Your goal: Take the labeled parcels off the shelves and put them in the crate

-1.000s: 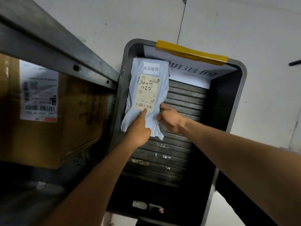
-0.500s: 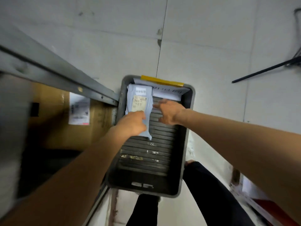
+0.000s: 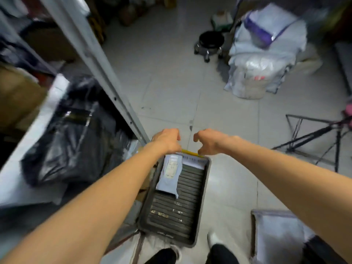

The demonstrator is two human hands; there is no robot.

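Pale grey floor tiles (image 3: 171,88) spread right of the grey metal shelving (image 3: 99,73). Farther right of it stand a low black stool on castors (image 3: 209,42), a heap of white sacks (image 3: 262,60) and a black tripod stand (image 3: 312,134).

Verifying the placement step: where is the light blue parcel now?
Head view, lower centre: the light blue parcel lies label-up inside the gray crate on the floor, in its far left corner, just left of the white sheet.
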